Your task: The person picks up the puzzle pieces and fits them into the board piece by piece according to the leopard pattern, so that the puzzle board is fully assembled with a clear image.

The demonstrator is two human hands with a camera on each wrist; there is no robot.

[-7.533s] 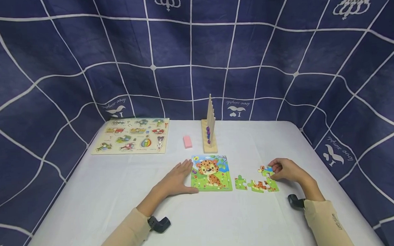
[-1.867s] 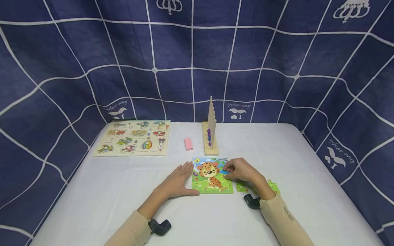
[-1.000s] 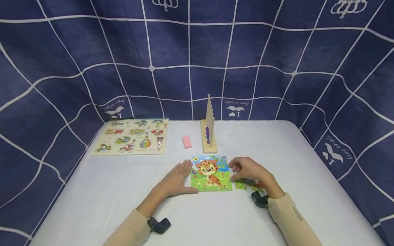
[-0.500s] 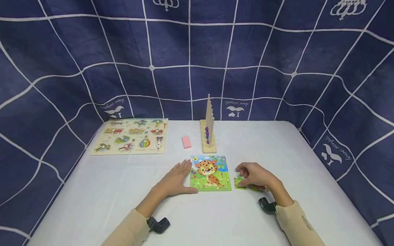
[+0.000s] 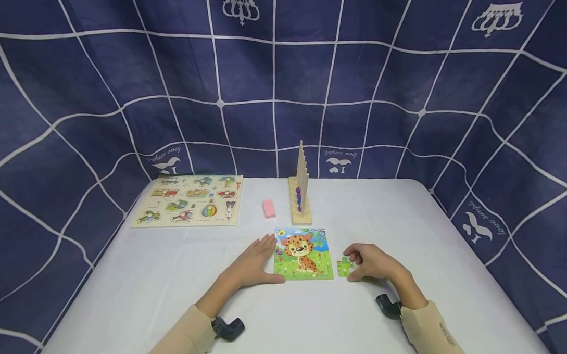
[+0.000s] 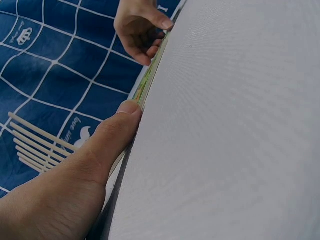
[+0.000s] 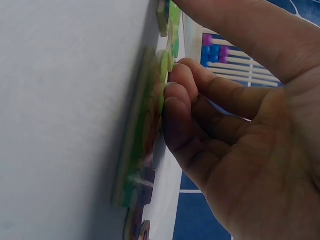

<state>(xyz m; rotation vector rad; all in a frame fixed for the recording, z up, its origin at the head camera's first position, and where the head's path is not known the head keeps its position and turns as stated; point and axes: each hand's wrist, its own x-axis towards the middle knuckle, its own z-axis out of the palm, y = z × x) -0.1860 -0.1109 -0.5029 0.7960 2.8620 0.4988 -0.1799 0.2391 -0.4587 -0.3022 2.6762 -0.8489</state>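
A square jigsaw board (image 5: 301,253) with a cartoon leopard lies mid-table. My left hand (image 5: 251,264) rests flat along its left side with the fingers straight. In the left wrist view, the thumb of that left hand (image 6: 85,175) lies against the board's near edge (image 6: 145,82). To the right of the board, my right hand (image 5: 373,262) reaches over a green jigsaw piece (image 5: 344,267), thumb and forefinger apart around its right part. Several loose jigsaw pieces (image 7: 137,135) appear in the right wrist view beside bent fingers; from the head view the hand covers most of them.
Behind the jigsaw board stands a wooden rack of upright sticks (image 5: 301,219) with a few purple and blue beads. A pink block (image 5: 268,209) lies left of it. A wooden vehicle puzzle (image 5: 195,194) sits at the back left. Dark blue curtain (image 5: 244,131) surrounds the table.
My right hand goes from the far-right pieces to the board's right edge, then back right to the loose green piece. The blue-marked piece it held earlier is out of sight. The left hand stays.
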